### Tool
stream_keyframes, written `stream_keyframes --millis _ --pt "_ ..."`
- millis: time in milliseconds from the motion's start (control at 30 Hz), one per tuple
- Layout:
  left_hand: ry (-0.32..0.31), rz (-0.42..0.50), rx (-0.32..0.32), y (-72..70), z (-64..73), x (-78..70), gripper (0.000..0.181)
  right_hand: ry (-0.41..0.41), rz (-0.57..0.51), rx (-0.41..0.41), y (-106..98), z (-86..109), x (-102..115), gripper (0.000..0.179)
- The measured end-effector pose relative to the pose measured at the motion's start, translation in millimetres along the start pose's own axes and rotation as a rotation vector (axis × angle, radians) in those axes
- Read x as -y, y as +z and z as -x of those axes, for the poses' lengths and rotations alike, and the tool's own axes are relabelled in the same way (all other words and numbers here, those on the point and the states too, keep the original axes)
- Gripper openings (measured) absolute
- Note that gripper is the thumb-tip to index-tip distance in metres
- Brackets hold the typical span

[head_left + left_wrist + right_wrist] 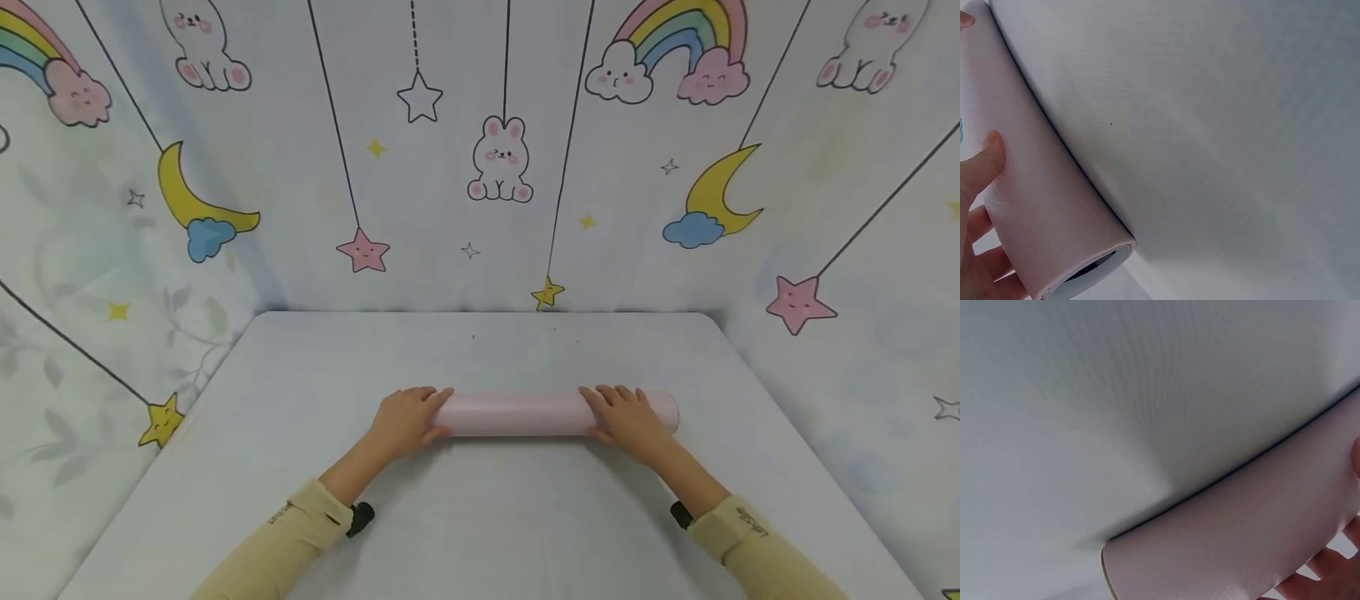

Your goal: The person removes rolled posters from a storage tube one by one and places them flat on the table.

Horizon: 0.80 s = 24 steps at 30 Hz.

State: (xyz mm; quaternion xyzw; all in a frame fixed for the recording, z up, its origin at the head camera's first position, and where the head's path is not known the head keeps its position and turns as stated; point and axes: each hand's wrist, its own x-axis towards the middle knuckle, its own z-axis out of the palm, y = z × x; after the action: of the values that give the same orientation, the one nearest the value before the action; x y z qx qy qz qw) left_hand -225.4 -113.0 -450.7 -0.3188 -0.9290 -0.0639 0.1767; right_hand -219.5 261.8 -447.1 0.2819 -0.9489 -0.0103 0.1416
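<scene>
A pale pink rolled-up mat (517,414) lies crosswise on the white table, with a leathery grain on its surface. My left hand (408,421) grips it at its left end, thumb on the near side and fingers over the far side. Toward its right end, my right hand (628,423) holds it the same way, with a short stretch of roll sticking out beyond. The left wrist view shows the roll's hollow end (1088,275) and the thumb (988,159) pressed against its side. In the right wrist view, fingers (1329,575) wrap its far side.
The white table (487,517) has rounded back corners and a few small dark specks behind the roll. Patterned wall covering (450,183) with rabbits, stars and moons rises at its back and sides. A black band (361,519) shows at the left cuff, another (681,514) at the right.
</scene>
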Motion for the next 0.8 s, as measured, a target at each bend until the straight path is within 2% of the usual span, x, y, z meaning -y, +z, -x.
stream_keyframes --millis 167,333,567,800 --pt "-0.018 0.004 0.020 -2.2 1.2 -0.7 0.060 -0.021 0.002 0.002 2.8 -6.6 8.1 0.062" --pt "-0.018 0.002 0.012 -0.9 1.3 -2.0 0.061 -0.037 0.014 0.028 3.8 -12.0 17.6 0.064" --pt "-0.048 -0.014 0.056 -1.0 4.9 -4.8 0.063 -0.047 0.022 0.052 6.0 -17.3 29.0 0.064" --pt "-0.047 -0.021 0.045 0.1 4.0 -3.8 0.063 -0.086 0.045 0.032 8.6 -28.9 41.8 0.064"
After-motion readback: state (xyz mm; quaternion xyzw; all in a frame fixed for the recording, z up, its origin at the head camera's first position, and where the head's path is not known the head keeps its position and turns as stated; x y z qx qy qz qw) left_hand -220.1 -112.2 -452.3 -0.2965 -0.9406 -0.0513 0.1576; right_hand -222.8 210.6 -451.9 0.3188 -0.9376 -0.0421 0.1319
